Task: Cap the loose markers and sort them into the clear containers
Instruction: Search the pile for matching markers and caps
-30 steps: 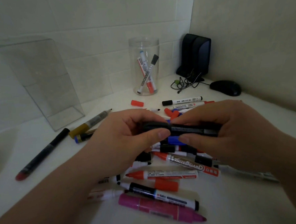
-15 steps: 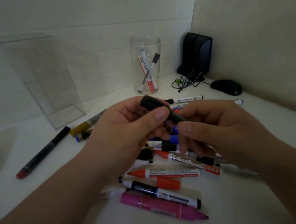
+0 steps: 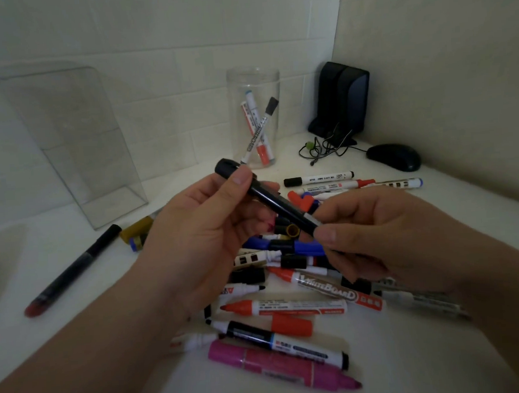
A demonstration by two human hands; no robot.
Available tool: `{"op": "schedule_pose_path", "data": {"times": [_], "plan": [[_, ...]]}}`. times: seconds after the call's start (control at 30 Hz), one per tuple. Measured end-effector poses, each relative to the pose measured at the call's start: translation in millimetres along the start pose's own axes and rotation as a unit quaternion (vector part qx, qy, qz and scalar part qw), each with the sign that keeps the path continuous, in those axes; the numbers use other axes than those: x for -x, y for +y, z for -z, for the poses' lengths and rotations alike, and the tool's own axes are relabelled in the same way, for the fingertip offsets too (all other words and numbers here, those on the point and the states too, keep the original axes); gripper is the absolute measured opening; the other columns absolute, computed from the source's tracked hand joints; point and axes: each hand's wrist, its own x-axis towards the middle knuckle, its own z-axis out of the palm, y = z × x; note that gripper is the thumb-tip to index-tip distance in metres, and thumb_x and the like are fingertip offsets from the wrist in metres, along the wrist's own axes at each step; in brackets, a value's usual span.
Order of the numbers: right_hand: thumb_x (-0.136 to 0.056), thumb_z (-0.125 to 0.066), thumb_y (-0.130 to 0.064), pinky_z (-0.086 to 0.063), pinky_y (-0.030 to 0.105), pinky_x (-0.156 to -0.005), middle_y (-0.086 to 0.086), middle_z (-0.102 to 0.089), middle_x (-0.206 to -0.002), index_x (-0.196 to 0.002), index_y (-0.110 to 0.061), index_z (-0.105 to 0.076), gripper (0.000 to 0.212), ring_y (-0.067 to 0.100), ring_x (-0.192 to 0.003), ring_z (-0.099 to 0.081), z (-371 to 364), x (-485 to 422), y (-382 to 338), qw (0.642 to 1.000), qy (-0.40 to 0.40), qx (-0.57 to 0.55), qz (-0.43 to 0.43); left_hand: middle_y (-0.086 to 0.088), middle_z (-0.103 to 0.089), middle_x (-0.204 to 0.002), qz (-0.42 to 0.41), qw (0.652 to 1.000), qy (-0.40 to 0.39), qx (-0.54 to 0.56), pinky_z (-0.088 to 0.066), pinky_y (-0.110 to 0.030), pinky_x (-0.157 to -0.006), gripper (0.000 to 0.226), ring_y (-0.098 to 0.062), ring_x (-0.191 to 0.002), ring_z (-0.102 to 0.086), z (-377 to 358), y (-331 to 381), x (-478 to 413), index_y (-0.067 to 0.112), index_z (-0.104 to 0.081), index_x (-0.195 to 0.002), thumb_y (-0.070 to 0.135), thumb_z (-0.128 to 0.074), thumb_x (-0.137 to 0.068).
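Note:
A black marker (image 3: 270,200) is held tilted above the pile, its capped end pointing up and left. My left hand (image 3: 202,233) pinches its upper part between thumb and fingers. My right hand (image 3: 376,237) pinches its lower end. Under the hands lies a heap of loose markers and caps (image 3: 288,285), among them a red marker (image 3: 289,307), a pink marker (image 3: 281,366) and a loose red cap (image 3: 290,325). A clear round jar (image 3: 255,117) at the back holds three markers. A clear rectangular container (image 3: 75,140) stands at the back left.
A long black pen (image 3: 74,273) and a gold-ended marker (image 3: 136,232) lie on the white table at left. More markers (image 3: 321,179) lie behind the hands. A black speaker (image 3: 342,100), tangled cable (image 3: 325,146) and black mouse (image 3: 394,157) sit in the back right corner.
The black marker went from level to tilted, its capped end raised to the upper left by my left hand. My right hand slid down to the marker's lower end.

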Motion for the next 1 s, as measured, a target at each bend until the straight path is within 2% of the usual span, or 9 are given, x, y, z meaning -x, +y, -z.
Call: {"op": "schedule_pose_path", "data": {"times": [0.23, 0.4, 0.5, 0.6, 0.7, 0.77, 0.83, 0.93, 1.0], "plan": [[-0.068, -0.074, -0.039, -0.051, 0.028, -0.053, 0.010, -0.071, -0.068, -0.085, -0.033, -0.073, 0.018, 0.021, -0.053, -0.060, -6.9, 3.3, -7.7, 0.994, 0.072, 0.072, 0.036, -0.006, -0.072, -0.077, 0.007, 1.000, -0.012, 0.003, -0.057, -0.021, -0.061, 0.052, -0.012, -0.062, -0.062, 1.2, 2.5, 0.3, -0.013, -0.061, -0.117, 0.026, -0.063, -0.082], [-0.068, -0.077, -0.038, -0.060, 0.038, -0.061, 0.005, -0.073, -0.069, -0.085, -0.033, -0.067, 0.021, 0.022, -0.059, -0.069, -20.3, 3.0, -5.9, 0.987, 0.087, 0.130, 0.045, -0.006, -0.073, -0.079, -0.007, 0.999, -0.026, -0.038, -0.057, -0.039, -0.087, 0.031, -0.019, -0.074, -0.066, 2.1, -1.3, 1.1, 0.001, -0.071, -0.101, 0.024, -0.062, -0.083], [-0.071, -0.078, -0.039, -0.060, 0.042, -0.058, 0.007, -0.073, -0.069, -0.082, -0.030, -0.064, 0.020, 0.021, -0.057, -0.068, -30.3, -0.5, -1.3, 0.988, 0.060, 0.135, 0.043, -0.010, -0.074, -0.086, -0.001, 0.998, -0.038, -0.054, -0.059, -0.031, -0.075, 0.025, -0.022, -0.081, -0.071, -4.6, -2.3, 8.0, 0.011, -0.079, -0.091, 0.028, -0.065, -0.079], [-0.075, -0.076, -0.055, -0.052, 0.038, -0.051, 0.008, -0.065, -0.062, -0.074, -0.022, -0.068, 0.034, 0.023, -0.051, -0.058, -29.4, 1.6, -1.1, 0.980, 0.081, 0.159, 0.092, -0.004, -0.068, -0.076, 0.028, 0.992, -0.052, -0.115, -0.057, -0.032, -0.064, 0.031, -0.023, -0.071, -0.065, -8.1, 1.4, 15.7, 0.021, -0.077, -0.099, 0.038, -0.063, -0.078], [-0.074, -0.066, -0.055, -0.042, 0.020, -0.043, 0.006, -0.060, -0.056, -0.071, -0.022, -0.066, 0.033, 0.010, -0.044, -0.049, -20.8, 4.4, -4.2, 0.963, 0.170, 0.129, 0.165, 0.007, -0.065, -0.073, -0.051, 0.934, -0.090, -0.343, -0.054, -0.028, -0.055, 0.029, -0.015, -0.061, -0.060, -5.9, 5.1, 20.5, 0.041, -0.072, -0.105, 0.049, -0.056, -0.082], [-0.077, -0.072, -0.045, -0.042, 0.015, -0.046, 0.009, -0.062, -0.062, -0.082, -0.025, -0.068, 0.021, 0.008, -0.048, -0.052, -16.0, 4.6, -6.2, 0.959, 0.197, 0.056, 0.194, 0.015, -0.068, -0.088, -0.154, 0.848, -0.124, -0.492, -0.051, -0.023, -0.068, 0.023, -0.010, -0.079, -0.064, -3.2, 5.7, 20.9, 0.053, -0.066, -0.106, 0.052, -0.053, -0.087], [-0.085, -0.078, -0.032, -0.045, 0.014, -0.050, 0.011, -0.064, -0.070, -0.095, -0.023, -0.069, 0.016, 0.010, -0.053, -0.057, -14.6, 5.0, -4.6, 0.952, 0.197, 0.079, 0.218, 0.015, -0.066, -0.091, -0.201, 0.794, -0.143, -0.555, -0.047, -0.022, -0.073, 0.019, -0.009, -0.089, -0.062, -1.9, 5.5, 20.5, 0.051, -0.065, -0.108, 0.050, -0.054, -0.092], [-0.083, -0.067, -0.016, -0.047, 0.011, -0.054, -0.006, -0.068, -0.068, -0.100, -0.013, -0.070, 0.017, 0.006, -0.055, -0.063, -15.2, 7.3, -4.2, 0.949, 0.192, 0.114, 0.221, 0.015, -0.065, -0.091, -0.196, 0.781, -0.145, -0.575, -0.048, -0.028, -0.074, 0.025, -0.009, -0.091, -0.060, 1.1, 3.8, 18.1, 0.047, -0.065, -0.118, 0.048, -0.049, -0.099], [-0.081, -0.069, -0.015, -0.050, 0.019, -0.049, -0.004, -0.069, -0.067, -0.099, -0.017, -0.071, 0.018, 0.011, -0.049, -0.062, -14.0, 9.0, -4.5, 0.955, 0.187, 0.112, 0.201, 0.016, -0.065, -0.091, -0.202, 0.779, -0.136, -0.578, -0.048, -0.025, -0.073, 0.030, -0.007, -0.089, -0.061, 3.1, 4.3, 17.5, 0.047, -0.065, -0.121, 0.052, -0.048, -0.096]]}}
